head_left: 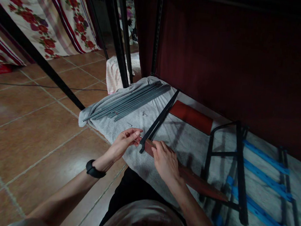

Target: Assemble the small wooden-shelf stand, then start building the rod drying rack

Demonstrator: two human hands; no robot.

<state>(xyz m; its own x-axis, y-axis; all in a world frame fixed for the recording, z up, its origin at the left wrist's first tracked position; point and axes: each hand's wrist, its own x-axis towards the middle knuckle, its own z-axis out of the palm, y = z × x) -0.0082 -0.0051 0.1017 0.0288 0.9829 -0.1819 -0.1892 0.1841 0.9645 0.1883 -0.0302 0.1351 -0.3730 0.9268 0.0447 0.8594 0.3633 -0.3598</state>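
Your own shirt and dark trousers fill the bottom edge, both hands out over a grey towel [190, 145] on the tile floor.

Your right hand [165, 160] is pressed down flat on a reddish-brown wooden slat [199, 184], fingers curled over its near end, so it's more a clamp than a pinch. That slat runs long-ways from lower right up toward the middle, tip pointing up-left. Your left hand [125, 142], black wristband [94, 169] on, has fingertips pinched together right at the foot of a black metal bar [159, 121], which slants up-right away from you. Can't tell what's in the pinch. Grey rods [130, 104] lie bundled beyond, a black-and-blue frame [253, 176] sits to the right. No readable writing anywhere.
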